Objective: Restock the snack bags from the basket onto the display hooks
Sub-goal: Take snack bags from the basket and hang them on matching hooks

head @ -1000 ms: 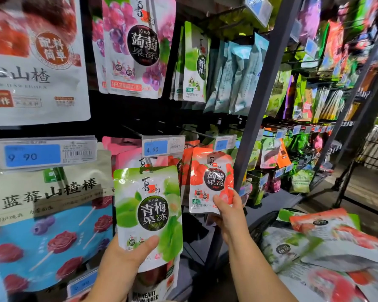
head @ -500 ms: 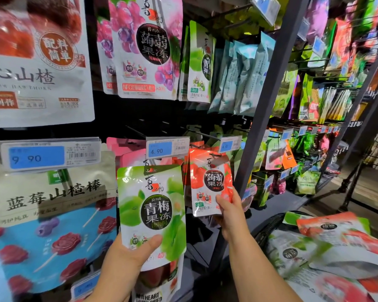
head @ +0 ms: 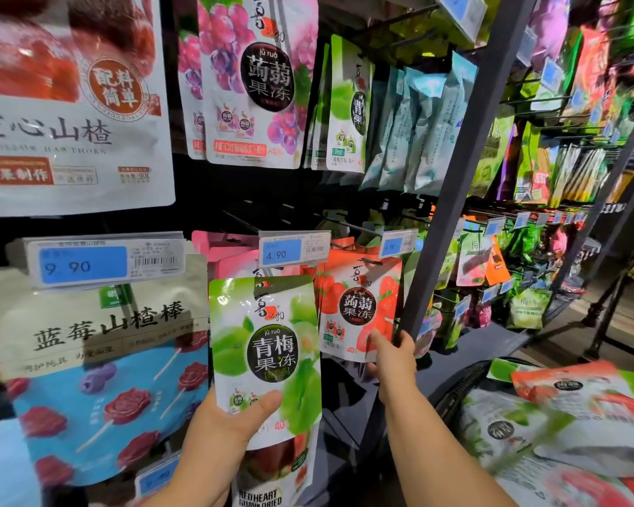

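Note:
My left hand (head: 231, 422) grips the bottom of a green plum jelly bag (head: 266, 356), held upright in front of the middle row of hooks. My right hand (head: 390, 356) pinches the lower right corner of a red strawberry jelly bag (head: 357, 303), which hangs at a hook under a blue price tag (head: 398, 244). The basket (head: 465, 384) sits at the lower right, holding several green and red snack bags (head: 571, 391). More red bags hang behind the one I hold.
A dark upright post (head: 451, 199) of the rack stands just right of my right hand. Large hawthorn bags (head: 88, 345) hang at the left. Purple grape jelly bags (head: 260, 82) and green bags (head: 346, 104) hang on the upper row. More racks run off to the right.
The view has shifted a little to the left and nearer. My right hand has slid slightly up the red bag's corner; the green bag stays in my left hand.

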Tool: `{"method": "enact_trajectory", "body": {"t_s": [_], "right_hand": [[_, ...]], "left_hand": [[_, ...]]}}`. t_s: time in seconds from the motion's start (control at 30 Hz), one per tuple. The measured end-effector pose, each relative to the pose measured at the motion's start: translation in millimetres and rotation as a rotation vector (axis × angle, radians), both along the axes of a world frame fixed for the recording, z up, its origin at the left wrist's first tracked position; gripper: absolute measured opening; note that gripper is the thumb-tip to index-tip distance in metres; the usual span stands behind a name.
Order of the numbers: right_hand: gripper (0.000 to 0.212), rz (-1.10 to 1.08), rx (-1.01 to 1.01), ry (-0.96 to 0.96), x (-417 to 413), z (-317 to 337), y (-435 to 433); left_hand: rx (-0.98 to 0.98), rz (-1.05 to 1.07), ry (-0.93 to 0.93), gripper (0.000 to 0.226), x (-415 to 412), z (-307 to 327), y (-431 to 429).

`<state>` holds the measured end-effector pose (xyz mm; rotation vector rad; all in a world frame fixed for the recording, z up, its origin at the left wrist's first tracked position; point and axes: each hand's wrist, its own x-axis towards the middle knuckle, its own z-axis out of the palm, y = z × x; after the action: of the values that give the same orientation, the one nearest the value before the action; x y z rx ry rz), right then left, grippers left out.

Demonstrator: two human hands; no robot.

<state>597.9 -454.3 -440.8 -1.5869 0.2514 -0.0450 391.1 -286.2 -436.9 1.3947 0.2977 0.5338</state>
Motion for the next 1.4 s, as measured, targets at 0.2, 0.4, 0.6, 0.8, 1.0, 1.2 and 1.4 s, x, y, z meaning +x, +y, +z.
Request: {"method": "enact_trajectory", "body": {"t_s": [0.2,0.4,0.6,0.8,1.0,1.2,1.4], "right_hand": [[0.069,-0.091,-0.29,-0.049,-18.8,11.7,6.5],[0.013,0.289,-0.09,-0.234,-83.1,25.8,14.8],[0.057,0.717,0.084,-0.111,-127.7,13.9,1.9],[0.084,0.674,0.149,-0.13,-134.9,24.7,-24.9],[0.05,0.497,0.201,-0.289,-137.3,55.2,-35.4],[0.031,0.463,0.214,-0.411,-141.1,92.2,-40.7],[0.059,0.562,0.199,-0.459,-136.6,121.6,-44.0]], "left_hand": [[-0.004,-0.022,-0.009,0.049,-2.6,-0.7,-1.3],[0.008,-0.054,0.046,0.06,-4.2,-2.2,-8.8],[0.08,-0.151,0.036,0.05,-6.9,-0.4,-26.4],[0.131,-0.161,0.019,0.023,-9.3,27.7,-49.7],[0.191,-0.157,-0.021,0.019,2.8,61.5,-65.1],[0.128,-0.178,-0.118,0.015,15.4,96.5,-76.0],[0.067,-0.15,-0.159,0.003,21.4,128.4,-82.2]]}}
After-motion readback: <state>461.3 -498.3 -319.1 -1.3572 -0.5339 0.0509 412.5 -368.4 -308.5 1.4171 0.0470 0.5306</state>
